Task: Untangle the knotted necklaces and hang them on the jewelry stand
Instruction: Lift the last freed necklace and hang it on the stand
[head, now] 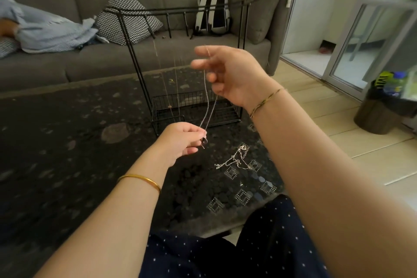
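Saw a long grey sofa (112, 61) behind the jewelry stand (191, 100), with a pale blue cloth (49, 29) heaped far to the left of the stand, a black-and-white patterned cushion (126, 14) behind its left corner and a striped backpack (213, 7) upright behind its right part. Found the stand itself upright on a dark speckled surface (56, 142): a black wire frame with a rail of hooks at the top and a mesh basket at the bottom. Noticed a dark bin (381, 108) on the pale floor, well to the right of the stand.

Found the right hand (225, 72) raised in front of the upper part of the stand, fingers loosely curled round the top of a thin chain (206, 101); could not tell the exact fingers in the grip, because of blur. Found the left hand (180, 142) lower, in front of the base of the stand, thumb and fingers closed in a pinch on the lower end of the same chain, at a small dark pendant (204, 141). Saw the chain stretched as a long loop between both hands, clear of the surface.

Made out thin hung necklaces (177, 83) down the left half of the stand. Noticed a knotted heap of silver necklaces (237, 160) flat on the surface, in front of the stand and a little to its right, apart from both hands. Saw a gold bangle (144, 179) on the left wrist and a thin cord bracelet (264, 101) on the right wrist.
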`<state>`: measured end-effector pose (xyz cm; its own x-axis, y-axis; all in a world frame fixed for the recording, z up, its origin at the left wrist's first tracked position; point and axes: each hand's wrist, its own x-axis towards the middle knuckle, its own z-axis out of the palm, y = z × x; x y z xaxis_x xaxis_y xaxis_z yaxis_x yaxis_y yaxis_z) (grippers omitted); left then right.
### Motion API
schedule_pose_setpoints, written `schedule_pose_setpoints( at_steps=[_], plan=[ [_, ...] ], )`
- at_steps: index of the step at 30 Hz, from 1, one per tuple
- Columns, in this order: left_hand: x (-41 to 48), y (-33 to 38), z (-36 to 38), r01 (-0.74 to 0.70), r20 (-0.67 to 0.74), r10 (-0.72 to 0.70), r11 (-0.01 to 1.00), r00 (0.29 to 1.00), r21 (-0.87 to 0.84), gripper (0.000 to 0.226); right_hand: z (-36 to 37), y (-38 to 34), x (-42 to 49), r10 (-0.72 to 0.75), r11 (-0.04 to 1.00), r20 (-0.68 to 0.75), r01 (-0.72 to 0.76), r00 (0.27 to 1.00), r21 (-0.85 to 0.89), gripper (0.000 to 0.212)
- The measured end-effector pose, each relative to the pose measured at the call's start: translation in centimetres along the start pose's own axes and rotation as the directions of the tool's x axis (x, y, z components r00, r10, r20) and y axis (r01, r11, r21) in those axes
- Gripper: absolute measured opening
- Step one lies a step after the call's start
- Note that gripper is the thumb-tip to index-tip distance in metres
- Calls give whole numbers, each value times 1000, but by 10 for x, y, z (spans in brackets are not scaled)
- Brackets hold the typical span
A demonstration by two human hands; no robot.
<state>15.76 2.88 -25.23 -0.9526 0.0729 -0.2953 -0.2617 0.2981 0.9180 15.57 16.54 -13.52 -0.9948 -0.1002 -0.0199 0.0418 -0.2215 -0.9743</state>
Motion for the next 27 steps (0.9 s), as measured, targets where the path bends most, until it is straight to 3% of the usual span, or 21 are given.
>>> schedule_pose_setpoints(
  at_steps=[3,9,13,19,27],
  plan=[
    [1,14,-4,-1,-28,2,1000,1000,30,13,7,-14,1,1,999,39,0,999,-32,26],
    [3,37,-13,19,-12,-20,995,1000,-98,11,18,-36,8,-73,962,80,91,994,-258,12],
    [5,51,-19,-19,-56,17,999,998,-41,10,15,-37,13,-63,952,68,80,996,-294,14],
    [3,77,-24,-165,-126,189,969,974,181,8,-4,-21,22,-29,954,-15,23,999,-298,14],
    [-4,113,-28,-398,-126,457,858,880,326,16,-20,9,27,99,936,-146,-142,984,-323,12]
  ],
)
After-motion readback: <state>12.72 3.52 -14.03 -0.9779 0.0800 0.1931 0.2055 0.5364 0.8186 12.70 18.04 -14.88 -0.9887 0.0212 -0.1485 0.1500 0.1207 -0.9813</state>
